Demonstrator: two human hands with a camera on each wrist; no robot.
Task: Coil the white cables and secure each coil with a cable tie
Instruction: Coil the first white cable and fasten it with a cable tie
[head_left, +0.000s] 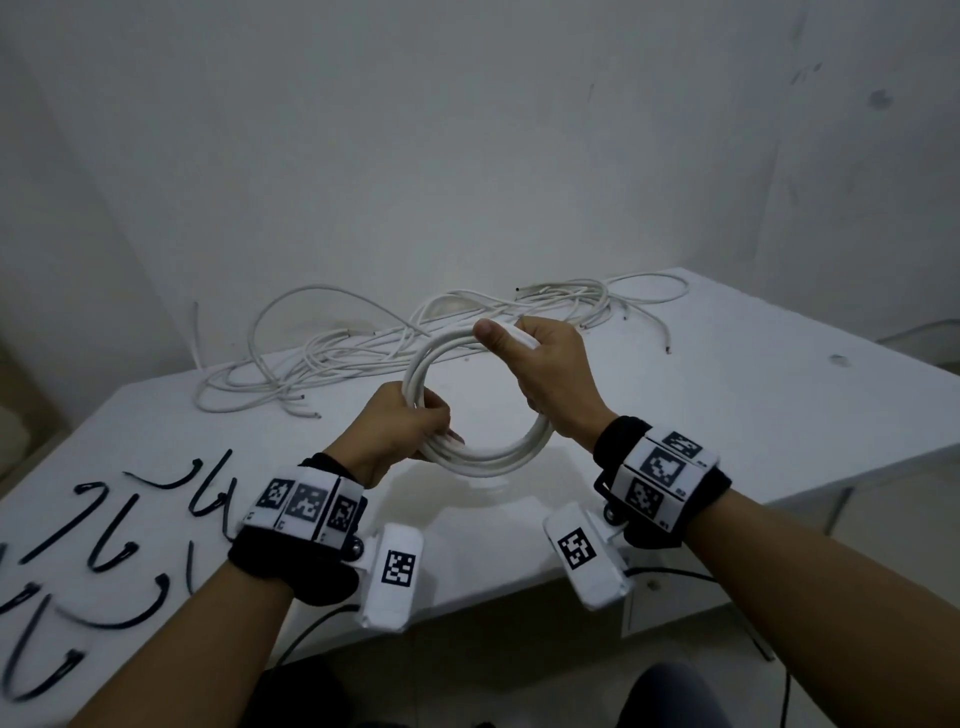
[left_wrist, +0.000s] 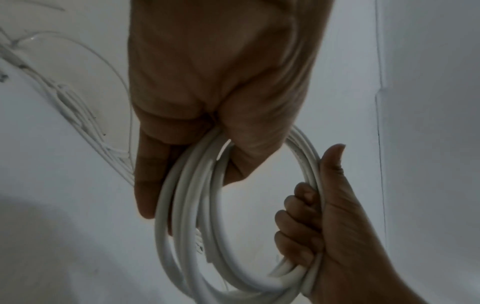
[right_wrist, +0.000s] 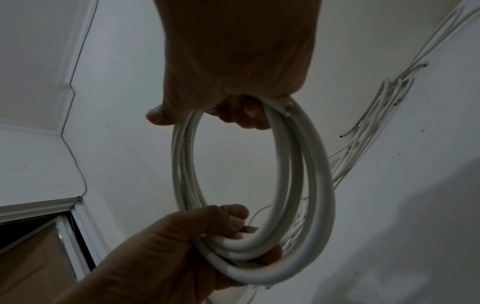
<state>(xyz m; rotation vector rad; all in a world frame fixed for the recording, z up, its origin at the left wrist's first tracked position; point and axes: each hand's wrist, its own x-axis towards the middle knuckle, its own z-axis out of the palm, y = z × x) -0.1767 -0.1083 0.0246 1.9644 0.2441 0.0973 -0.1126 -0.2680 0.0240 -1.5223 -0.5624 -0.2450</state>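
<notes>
A round coil of white cable (head_left: 496, 457) hangs in the air above the white table (head_left: 727, 405), held between both hands. My left hand (head_left: 410, 428) grips the coil's left side, fingers curled round its several turns. My right hand (head_left: 540, 364) grips the right and top side, thumb pressed along the cable. In the left wrist view the coil (left_wrist: 182, 205) runs from my left hand (left_wrist: 213, 127) down to the right hand (left_wrist: 319, 230). In the right wrist view the coil (right_wrist: 306, 185) hangs from my right hand (right_wrist: 233, 107) to the left hand (right_wrist: 228, 232). No tie is on the coil.
A loose tangle of white cables (head_left: 389, 353) lies along the table's far edge by the wall. Several black cable ties (head_left: 119, 540) lie scattered on the table at the near left. The table's right corner (head_left: 935, 441) drops off to the floor.
</notes>
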